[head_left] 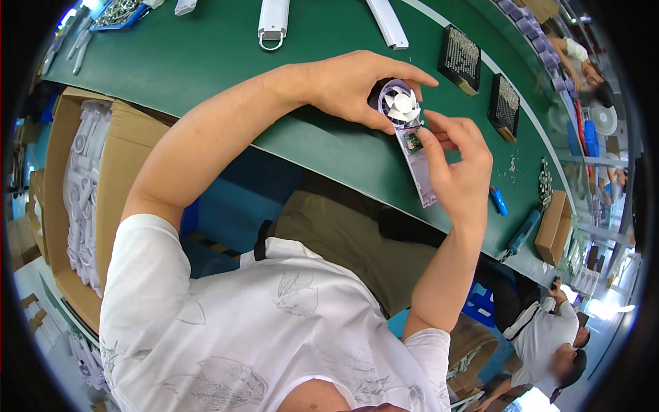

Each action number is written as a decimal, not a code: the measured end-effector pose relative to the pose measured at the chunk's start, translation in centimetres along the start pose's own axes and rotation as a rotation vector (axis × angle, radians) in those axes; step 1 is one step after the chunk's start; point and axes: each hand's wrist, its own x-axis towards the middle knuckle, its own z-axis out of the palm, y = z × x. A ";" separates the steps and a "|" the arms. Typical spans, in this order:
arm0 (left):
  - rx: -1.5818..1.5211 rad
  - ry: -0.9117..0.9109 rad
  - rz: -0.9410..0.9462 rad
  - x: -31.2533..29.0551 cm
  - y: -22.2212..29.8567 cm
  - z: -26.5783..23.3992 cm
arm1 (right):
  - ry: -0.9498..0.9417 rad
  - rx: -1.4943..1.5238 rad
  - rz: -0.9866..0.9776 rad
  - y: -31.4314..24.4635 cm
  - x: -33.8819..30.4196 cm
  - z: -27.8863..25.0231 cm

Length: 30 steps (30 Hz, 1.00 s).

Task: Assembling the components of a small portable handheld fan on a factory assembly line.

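A handheld fan housing point(421, 174) in pale purple, its inside exposed, is held over the near edge of the green table. My left hand point(355, 88) wraps round its round head, thumb at the near side and fingers beyond. Inside that head sits a white fan blade wheel point(401, 106). Just below the wheel lies a small green circuit board point(412, 141) with thin wires. My right hand point(456, 156) is closed at the board and wires, thumb and fingertips pinched near them; what exactly the fingertips grip is too small to make out.
Two black trays of small parts point(460, 59) stand at the right, near a blue tool point(498, 201) and a small cardboard box point(553, 229). White fan casings point(274, 20) lie at the back. A carton of white parts point(113, 199) stands left. Other people point(549, 336) sit at the right.
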 end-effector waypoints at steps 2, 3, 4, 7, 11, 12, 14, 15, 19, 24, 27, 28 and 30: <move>0.015 -0.007 0.019 0.0 -0.4 0.0 | 0.001 -0.006 -0.010 -0.4 0.2 0.1; 0.029 -0.004 0.035 0.1 -0.5 0.0 | -0.008 -0.012 -0.027 -0.4 0.3 0.1; 0.043 -0.001 0.051 0.1 -0.6 0.0 | -0.018 -0.018 -0.043 -0.4 0.4 0.1; 0.119 -0.008 0.064 0.3 -0.7 0.0 | -0.004 -0.029 -0.056 -0.6 0.5 0.2; 0.124 -0.020 0.043 0.5 -0.3 -0.1 | -0.009 -0.032 -0.031 -1.0 0.7 0.5; 0.121 -0.022 0.039 0.6 -0.3 -0.1 | 0.016 0.008 -0.056 -1.0 0.8 0.6; 0.204 -0.027 0.063 0.6 -0.3 -0.1 | 0.057 0.065 -0.070 -1.3 0.7 0.6; 0.183 -0.023 0.061 0.6 -0.3 -0.1 | 0.055 0.067 -0.068 -1.4 0.6 0.6; 0.186 -0.049 0.085 0.8 -0.8 0.0 | 0.072 0.129 0.031 -0.8 0.1 -0.1; 0.157 -0.056 0.056 0.7 -0.8 0.0 | 0.061 0.124 -0.015 0.0 -0.3 -0.3; 0.140 -0.055 0.048 0.6 -0.7 0.0 | 0.036 0.033 -0.132 -0.7 -0.4 -0.3; 0.140 -0.056 0.049 0.7 -0.8 0.0 | 0.031 0.011 -0.124 -0.8 -0.4 -0.2; 0.138 -0.046 0.078 0.7 -1.0 -0.1 | 0.026 -0.010 -0.116 -0.7 -0.4 -0.1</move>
